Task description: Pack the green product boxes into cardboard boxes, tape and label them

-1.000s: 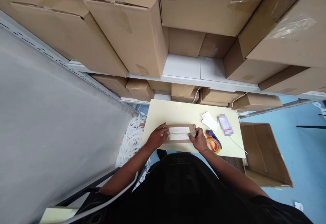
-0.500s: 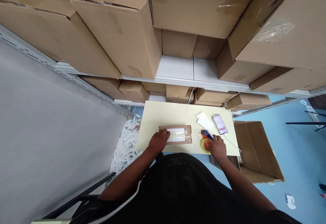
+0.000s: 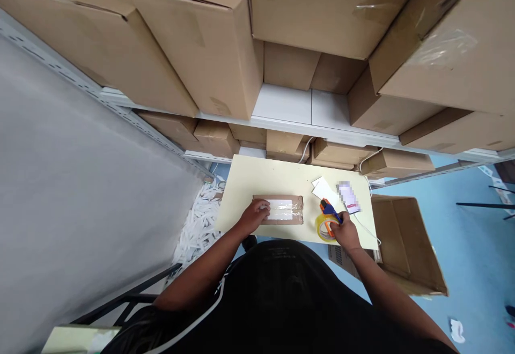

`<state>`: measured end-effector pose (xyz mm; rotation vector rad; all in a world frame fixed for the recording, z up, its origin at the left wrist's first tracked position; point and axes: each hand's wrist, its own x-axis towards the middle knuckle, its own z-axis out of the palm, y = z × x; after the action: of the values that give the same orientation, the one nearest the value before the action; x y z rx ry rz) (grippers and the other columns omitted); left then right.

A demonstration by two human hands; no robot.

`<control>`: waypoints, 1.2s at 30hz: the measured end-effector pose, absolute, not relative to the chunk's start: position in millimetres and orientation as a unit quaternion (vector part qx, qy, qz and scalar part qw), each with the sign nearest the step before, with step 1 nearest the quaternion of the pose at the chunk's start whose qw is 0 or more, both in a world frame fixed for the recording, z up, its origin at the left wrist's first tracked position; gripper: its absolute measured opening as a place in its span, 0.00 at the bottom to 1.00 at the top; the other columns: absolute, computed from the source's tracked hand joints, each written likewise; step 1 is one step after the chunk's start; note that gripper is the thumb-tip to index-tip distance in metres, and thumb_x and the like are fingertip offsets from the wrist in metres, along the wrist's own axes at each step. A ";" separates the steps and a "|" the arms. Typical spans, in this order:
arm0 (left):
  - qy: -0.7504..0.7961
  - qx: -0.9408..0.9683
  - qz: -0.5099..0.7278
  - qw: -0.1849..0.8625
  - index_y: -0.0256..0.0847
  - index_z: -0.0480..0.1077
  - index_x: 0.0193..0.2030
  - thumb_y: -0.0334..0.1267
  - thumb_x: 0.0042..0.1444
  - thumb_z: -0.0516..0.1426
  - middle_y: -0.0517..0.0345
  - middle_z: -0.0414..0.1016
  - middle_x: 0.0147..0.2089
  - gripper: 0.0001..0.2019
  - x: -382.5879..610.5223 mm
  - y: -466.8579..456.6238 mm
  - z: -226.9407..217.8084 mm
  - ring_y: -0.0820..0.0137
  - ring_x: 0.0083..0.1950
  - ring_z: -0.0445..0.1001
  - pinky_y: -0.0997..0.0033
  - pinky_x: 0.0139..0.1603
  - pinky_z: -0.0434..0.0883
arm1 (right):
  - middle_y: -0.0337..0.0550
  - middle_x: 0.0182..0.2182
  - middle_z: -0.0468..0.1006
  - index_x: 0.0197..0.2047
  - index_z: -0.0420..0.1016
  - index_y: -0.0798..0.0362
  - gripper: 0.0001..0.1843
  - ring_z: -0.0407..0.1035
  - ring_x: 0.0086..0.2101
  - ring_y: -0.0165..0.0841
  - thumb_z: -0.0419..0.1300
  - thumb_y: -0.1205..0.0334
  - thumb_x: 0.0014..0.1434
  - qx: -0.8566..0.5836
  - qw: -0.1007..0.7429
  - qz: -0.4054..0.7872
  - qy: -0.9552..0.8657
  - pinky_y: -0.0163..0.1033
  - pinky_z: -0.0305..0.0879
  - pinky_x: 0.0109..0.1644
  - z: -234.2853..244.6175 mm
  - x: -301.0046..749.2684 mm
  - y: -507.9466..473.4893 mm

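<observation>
A small brown parcel [image 3: 284,210] with a white label lies flat on the pale yellow table [image 3: 261,177]. My left hand [image 3: 254,216] rests on the parcel's left end, fingers curled over its top. My right hand [image 3: 345,231] is closed round the handle of an orange and blue tape dispenser [image 3: 326,221] with a yellowish roll, just right of the parcel and tilted up off the table.
White cards [image 3: 324,187] and a phone [image 3: 348,197] with a white cable lie at the table's right. An open cardboard box [image 3: 406,246] stands on the blue floor to the right. White paper strips [image 3: 200,225] litter the floor left. Stacked cartons [image 3: 209,37] fill the shelves behind.
My right hand left the parcel's right end, reached to the tape dispenser and took hold of it, lifting it on edge. My left hand stayed on the parcel.
</observation>
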<state>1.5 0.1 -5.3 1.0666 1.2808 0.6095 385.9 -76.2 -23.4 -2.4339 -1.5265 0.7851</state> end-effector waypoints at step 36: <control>0.691 0.587 0.192 0.377 0.41 0.78 0.45 0.41 0.70 0.48 0.52 0.82 0.38 0.16 -59.4 -12.5 -67.4 0.63 0.43 0.80 0.67 0.47 0.72 | 0.55 0.51 0.72 0.70 0.63 0.58 0.36 0.63 0.47 0.46 0.62 0.62 0.59 -0.461 -0.024 0.039 -0.886 0.48 0.60 0.54 66.7 232.8 -8.7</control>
<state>-59.4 -12.5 -67.4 1.5010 1.7663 0.4905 232.8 -8.7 66.7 -1.4700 -2.8276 0.1236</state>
